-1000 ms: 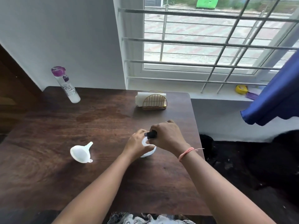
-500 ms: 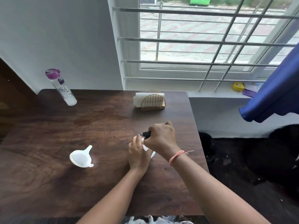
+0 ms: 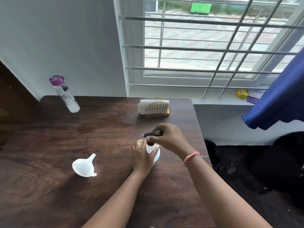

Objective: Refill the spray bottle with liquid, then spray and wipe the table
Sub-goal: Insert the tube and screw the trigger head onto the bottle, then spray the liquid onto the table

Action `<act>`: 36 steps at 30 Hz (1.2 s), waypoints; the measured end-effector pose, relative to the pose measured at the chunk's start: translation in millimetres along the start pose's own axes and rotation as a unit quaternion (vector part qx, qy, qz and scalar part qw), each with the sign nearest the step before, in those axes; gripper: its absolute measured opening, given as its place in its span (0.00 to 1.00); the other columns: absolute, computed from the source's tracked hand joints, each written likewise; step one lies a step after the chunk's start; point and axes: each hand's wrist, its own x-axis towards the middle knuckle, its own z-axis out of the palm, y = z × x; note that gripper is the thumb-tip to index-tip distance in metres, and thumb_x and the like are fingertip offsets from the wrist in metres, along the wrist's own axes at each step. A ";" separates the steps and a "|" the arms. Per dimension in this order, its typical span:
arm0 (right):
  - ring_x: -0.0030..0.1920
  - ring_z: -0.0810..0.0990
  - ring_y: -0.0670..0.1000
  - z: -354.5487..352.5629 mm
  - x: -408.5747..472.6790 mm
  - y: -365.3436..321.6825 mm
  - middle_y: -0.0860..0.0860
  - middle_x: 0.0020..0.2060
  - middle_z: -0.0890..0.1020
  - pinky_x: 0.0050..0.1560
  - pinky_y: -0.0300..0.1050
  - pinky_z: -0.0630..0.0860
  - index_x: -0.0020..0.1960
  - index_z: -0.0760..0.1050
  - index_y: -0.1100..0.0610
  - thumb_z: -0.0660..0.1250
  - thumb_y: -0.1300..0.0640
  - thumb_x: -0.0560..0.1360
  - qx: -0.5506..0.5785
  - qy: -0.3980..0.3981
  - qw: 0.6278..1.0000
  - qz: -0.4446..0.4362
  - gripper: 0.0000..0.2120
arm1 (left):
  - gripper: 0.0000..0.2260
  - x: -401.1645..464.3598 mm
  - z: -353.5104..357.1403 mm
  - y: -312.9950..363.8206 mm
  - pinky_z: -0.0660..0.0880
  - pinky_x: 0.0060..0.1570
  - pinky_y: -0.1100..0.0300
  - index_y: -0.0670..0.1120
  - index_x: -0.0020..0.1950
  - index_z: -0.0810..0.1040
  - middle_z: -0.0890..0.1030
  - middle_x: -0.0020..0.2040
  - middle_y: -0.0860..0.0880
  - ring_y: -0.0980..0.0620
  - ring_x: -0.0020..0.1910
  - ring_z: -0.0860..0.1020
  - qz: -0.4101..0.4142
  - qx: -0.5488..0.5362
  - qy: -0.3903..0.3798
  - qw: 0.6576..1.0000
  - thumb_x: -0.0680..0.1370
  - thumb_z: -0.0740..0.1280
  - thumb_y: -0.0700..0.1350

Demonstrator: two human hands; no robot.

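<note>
A small white spray bottle [image 3: 156, 153] stands on the dark wooden table [image 3: 49, 186] near its right edge. My left hand [image 3: 142, 157] wraps around the bottle's body and hides most of it. My right hand [image 3: 167, 137] grips the black spray head [image 3: 152, 134] on top of the bottle, its nozzle pointing left. A white plastic funnel [image 3: 83, 167] lies on its side to the left of the bottle. A tall clear bottle with a purple cap [image 3: 64, 93] stands at the table's far left corner.
A gold wire holder with white napkins [image 3: 155, 107] stands at the table's far edge. The window sill behind holds a yellow tape roll [image 3: 241, 93]. A blue curtain [image 3: 279, 99] hangs at the right, over a dark floor beside the table.
My left hand has shifted from the bottle's left side to its front and closed round it. My right hand stays on the black spray head, whose nozzle shows more.
</note>
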 end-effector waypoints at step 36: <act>0.52 0.80 0.54 188.9 200.5 -93.3 0.51 0.53 0.82 0.46 0.42 0.72 0.55 0.79 0.52 0.64 0.68 0.71 0.077 0.164 0.982 0.044 0.17 | 0.17 309.6 -176.9 -146.7 0.66 0.67 0.44 0.45 0.60 0.76 0.71 0.64 0.41 0.40 0.65 0.70 -0.093 -0.137 0.026 0.986 0.75 0.70 0.51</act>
